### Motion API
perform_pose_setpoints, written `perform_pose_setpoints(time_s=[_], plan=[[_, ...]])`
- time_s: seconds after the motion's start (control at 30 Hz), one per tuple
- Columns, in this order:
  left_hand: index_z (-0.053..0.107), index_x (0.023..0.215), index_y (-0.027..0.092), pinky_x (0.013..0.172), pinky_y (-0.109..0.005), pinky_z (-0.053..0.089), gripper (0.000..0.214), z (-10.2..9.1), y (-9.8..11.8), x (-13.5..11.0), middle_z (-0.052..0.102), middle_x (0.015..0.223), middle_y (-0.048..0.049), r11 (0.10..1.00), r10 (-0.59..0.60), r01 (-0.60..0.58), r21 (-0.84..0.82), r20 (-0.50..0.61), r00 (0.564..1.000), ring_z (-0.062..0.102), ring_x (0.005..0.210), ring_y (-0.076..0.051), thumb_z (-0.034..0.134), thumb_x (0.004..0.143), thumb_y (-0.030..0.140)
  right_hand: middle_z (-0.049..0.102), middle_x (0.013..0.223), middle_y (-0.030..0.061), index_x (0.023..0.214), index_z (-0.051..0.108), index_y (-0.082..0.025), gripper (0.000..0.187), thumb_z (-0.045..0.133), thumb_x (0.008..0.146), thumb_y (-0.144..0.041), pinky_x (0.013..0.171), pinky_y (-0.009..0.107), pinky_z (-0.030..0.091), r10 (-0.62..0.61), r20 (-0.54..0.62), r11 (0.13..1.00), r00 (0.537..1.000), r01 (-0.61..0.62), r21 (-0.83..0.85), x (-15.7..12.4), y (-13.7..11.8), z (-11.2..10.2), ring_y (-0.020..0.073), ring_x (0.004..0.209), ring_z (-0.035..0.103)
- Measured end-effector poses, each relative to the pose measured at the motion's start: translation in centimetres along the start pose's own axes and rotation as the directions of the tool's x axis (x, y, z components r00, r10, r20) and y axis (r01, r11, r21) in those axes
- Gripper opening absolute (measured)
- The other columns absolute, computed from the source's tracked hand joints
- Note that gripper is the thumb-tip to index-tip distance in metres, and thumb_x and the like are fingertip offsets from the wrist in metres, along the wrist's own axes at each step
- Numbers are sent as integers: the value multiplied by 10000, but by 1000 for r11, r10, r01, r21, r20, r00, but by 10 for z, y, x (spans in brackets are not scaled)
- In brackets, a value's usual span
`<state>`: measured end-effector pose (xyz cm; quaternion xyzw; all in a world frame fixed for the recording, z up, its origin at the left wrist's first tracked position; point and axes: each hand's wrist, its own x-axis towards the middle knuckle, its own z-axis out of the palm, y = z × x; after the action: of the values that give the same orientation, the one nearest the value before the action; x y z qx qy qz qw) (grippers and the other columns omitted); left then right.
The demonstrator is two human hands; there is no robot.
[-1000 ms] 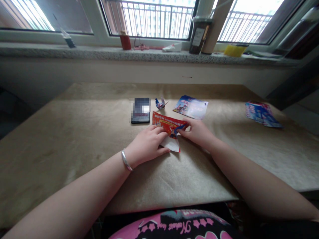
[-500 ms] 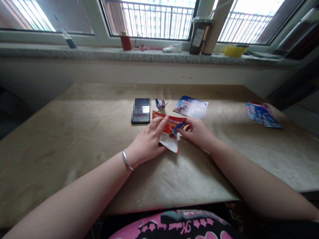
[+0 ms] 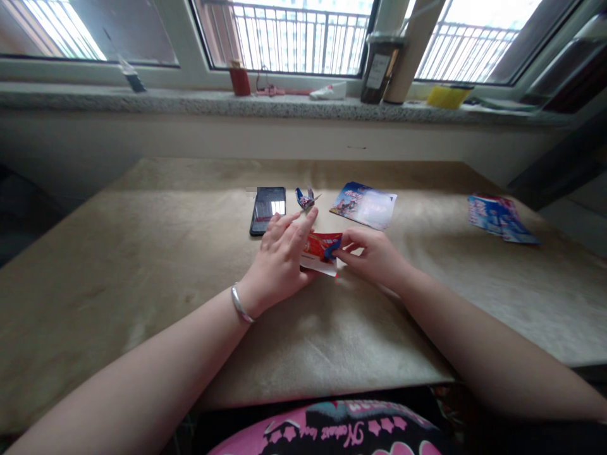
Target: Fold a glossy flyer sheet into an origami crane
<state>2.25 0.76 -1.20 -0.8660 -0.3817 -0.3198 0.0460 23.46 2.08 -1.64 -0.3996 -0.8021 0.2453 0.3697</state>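
Observation:
A red printed paper sheet (image 3: 321, 251), folded with its white back showing along the near edge, lies on the beige table (image 3: 142, 265) between my hands. My left hand (image 3: 279, 259), with a silver bracelet on the wrist, rests on the sheet's left part with its fingers stretched forward. My right hand (image 3: 372, 256) pinches the sheet's right edge between thumb and fingertips. A small folded paper crane (image 3: 306, 198) stands just beyond the sheet.
A black phone (image 3: 268, 210) lies left of the crane. A blue printed leaflet (image 3: 364, 204) lies behind my right hand, and more leaflets (image 3: 500, 218) sit at the table's right edge. The window sill (image 3: 190, 101) holds a red cup, a dark jar and a yellow item.
The sheet's far red part has come over toward me, so the sheet looks smaller. My left hand's fingers went from lying curled on it to stretched forward over it.

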Motion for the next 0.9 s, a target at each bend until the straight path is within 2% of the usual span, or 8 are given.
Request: perform_pose_setpoints(time_s=[0.17,0.33,0.47,0.6,0.73,0.9], plan=[[168,1464,162,1098,-463,245,911,-2,-1,2,633,1090,-90,996,-47,46,-73,-3,999,584,1040,-238,694,735,310,679,789,16,851,661,-194,67,616,805,-209,642,249,553,-79,-30,997,996,80,24,-1,-5,-2,122,704,632],[215,1450,213,1071,-436,266,854,-3,-1,3,669,1063,-46,989,-62,59,-133,-20,998,605,1004,-215,700,749,262,656,795,15,850,652,-194,77,577,833,-187,603,207,536,-143,-37,989,989,144,35,-1,-12,-4,101,699,609],[289,1417,249,1071,-433,268,796,-2,0,4,702,975,0,987,-76,71,-143,-32,997,627,933,-191,715,745,218,651,804,21,862,645,-193,97,558,835,-160,650,229,541,-185,-30,979,982,187,80,-2,-14,-4,110,741,607],[443,1302,232,1086,-440,267,605,-2,0,5,701,944,-3,990,-75,64,-129,-80,994,632,903,-180,709,759,240,649,867,30,908,616,-195,105,603,805,-180,662,251,549,-188,-13,976,982,188,109,-3,-11,-3,128,788,608],[559,1143,213,1090,-452,277,374,-4,1,5,692,925,-21,992,-62,51,-113,-94,994,630,881,-179,672,794,285,651,909,31,933,596,-209,203,682,753,-248,680,299,553,-146,-3,989,989,146,-3,-3,-8,0,154,806,611],[575,1080,214,1104,-444,267,252,-7,4,6,679,972,-19,984,-27,13,-177,-78,997,625,914,-160,613,834,256,655,875,25,863,602,-215,78,635,793,-222,635,274,543,-150,-61,988,987,148,-32,-2,-11,1,148,796,610]])
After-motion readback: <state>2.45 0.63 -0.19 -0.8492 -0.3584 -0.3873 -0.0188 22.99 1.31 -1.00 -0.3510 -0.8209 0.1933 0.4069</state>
